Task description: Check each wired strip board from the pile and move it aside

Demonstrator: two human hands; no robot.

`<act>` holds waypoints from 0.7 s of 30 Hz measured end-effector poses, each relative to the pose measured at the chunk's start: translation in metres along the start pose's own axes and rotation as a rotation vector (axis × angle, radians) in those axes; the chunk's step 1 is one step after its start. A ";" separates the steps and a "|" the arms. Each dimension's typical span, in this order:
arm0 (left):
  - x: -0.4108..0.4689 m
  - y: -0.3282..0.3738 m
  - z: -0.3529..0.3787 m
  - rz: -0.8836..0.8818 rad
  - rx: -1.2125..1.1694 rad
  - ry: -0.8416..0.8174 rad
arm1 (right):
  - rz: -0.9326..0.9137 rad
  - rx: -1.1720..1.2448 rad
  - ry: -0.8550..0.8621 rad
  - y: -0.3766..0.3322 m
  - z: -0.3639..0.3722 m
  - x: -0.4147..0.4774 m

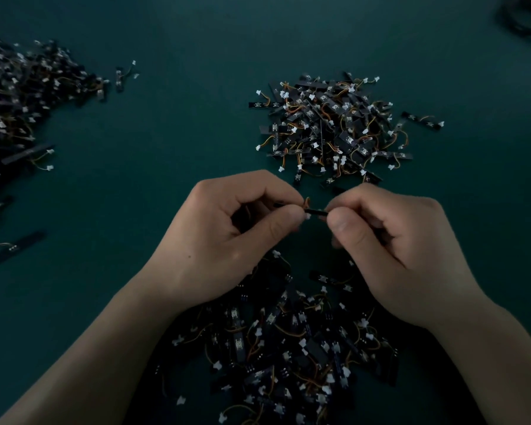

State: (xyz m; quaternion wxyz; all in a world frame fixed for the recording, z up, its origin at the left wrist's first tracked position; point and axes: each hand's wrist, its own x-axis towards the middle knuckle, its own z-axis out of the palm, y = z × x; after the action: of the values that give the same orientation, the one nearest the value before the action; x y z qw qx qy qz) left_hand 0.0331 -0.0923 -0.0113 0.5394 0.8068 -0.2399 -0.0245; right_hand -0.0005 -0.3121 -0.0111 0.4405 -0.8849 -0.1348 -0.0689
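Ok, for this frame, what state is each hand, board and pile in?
left hand: pinches one end of the strip board.
right hand: pinches the other end.
strip board: held level between both hands, its wire looped upward.
near pile: loose heap under the wrists.
far pile: loose heap beyond the hands.
left pile: spread-out heap, blurred.

A wide bare path of the green table (pixel 172 124) runs up the middle, between the left pile (pixel 16 102) and the far pile (pixel 328 127); a hand could slide there. The near pile (pixel 282 348) fills the space between the two arms. The left hand (pixel 224 237) and right hand (pixel 396 250) both pinch one strip board (pixel 316 211), so it bridges the gap between them. A loose board (pixel 16 246) lies on the left side. The right side is bare.
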 end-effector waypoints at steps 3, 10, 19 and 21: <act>0.000 -0.003 0.002 0.003 0.004 0.005 | 0.036 0.089 -0.071 0.000 -0.002 0.000; -0.001 0.001 -0.001 -0.052 0.000 -0.035 | 0.028 0.114 -0.081 -0.002 -0.002 0.000; 0.000 0.007 0.002 -0.107 0.049 -0.038 | 0.014 0.073 -0.046 -0.003 0.000 0.000; 0.000 0.007 0.001 -0.111 0.058 -0.035 | 0.022 0.063 -0.017 -0.004 0.000 0.000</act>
State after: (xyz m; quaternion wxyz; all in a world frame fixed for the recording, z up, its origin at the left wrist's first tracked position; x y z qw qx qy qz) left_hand 0.0305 -0.0956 -0.0057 0.5093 0.8336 -0.2049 -0.0618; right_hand -0.0011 -0.3097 -0.0085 0.4677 -0.8726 -0.1308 -0.0523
